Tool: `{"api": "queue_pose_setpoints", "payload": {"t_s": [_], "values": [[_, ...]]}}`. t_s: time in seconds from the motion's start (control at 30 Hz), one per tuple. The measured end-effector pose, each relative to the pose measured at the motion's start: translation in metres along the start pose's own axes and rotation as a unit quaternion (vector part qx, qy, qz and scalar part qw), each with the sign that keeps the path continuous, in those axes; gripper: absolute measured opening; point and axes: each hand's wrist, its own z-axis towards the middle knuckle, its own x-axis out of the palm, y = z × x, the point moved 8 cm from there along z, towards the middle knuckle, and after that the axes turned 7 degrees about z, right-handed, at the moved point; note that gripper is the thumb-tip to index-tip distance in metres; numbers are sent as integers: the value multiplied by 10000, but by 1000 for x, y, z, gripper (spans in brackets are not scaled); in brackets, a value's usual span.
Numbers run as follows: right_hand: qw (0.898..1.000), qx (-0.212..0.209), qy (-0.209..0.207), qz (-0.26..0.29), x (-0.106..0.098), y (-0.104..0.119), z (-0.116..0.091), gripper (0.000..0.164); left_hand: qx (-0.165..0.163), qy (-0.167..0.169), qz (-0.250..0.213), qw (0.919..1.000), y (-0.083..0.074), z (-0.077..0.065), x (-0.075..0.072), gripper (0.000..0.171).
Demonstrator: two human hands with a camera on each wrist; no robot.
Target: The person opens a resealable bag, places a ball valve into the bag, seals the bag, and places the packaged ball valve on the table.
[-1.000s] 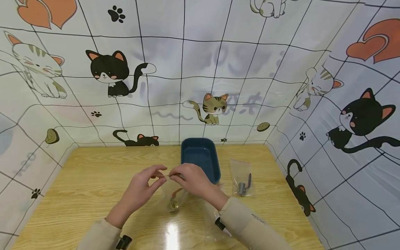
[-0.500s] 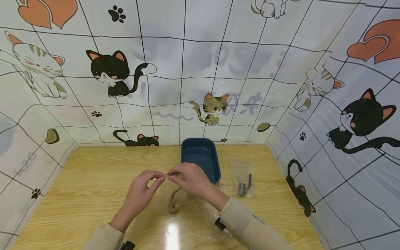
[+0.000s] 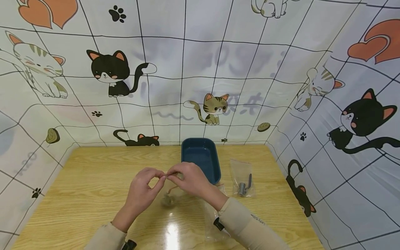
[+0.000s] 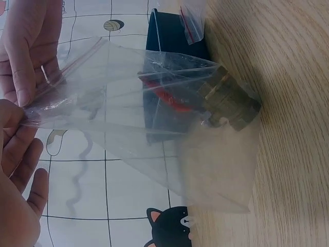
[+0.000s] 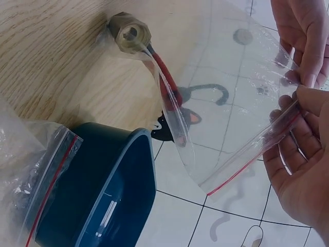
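Observation:
A clear zip bag (image 4: 118, 98) hangs between my hands with a brass ball valve (image 5: 128, 33) in its bottom. The valve's red lever handle (image 5: 165, 77) points up toward the bag's mouth. My left hand (image 3: 140, 191) pinches the bag's top edge between thumb and fingertips. Right beside it, my right hand (image 3: 190, 178) pinches the same edge, its fingertips almost meeting the left ones. A red line runs along the zip strip (image 5: 247, 165) beneath the right fingers. In the left wrist view the valve hangs low, close over the wooden table (image 4: 293, 128).
Behind the right hand stands a blue rectangular bin (image 3: 200, 152). To its right lies a clear bag holding a grey cylinder and lever (image 3: 243, 188). Another clear zip bag (image 3: 212, 222) lies under the right forearm. Cat-printed cloth (image 3: 162, 69) walls in the table.
My left hand has come rightward and its fingertips have closed in on the right hand's. The bagged valve has swung a little to the left and up. The right hand has barely moved.

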Motion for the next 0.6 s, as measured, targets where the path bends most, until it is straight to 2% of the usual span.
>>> {"api": "queue_pose_setpoints", "payload": {"t_s": [0.17,0.3,0.43,0.6], "values": [[9998,-87,-175,-77,-2,1,-1,15,106,-72,119,9998,-2,1,-1,12],[9973,-288,-496,-467,-3,3,-2,11,247,-77,262,9993,-3,2,0,12],[9923,-455,-809,-820,-5,6,-3,9,302,60,282,9991,-3,3,2,12],[9871,-575,-910,-1188,-5,10,-4,9,405,-29,439,9982,-3,4,1,11]]}}
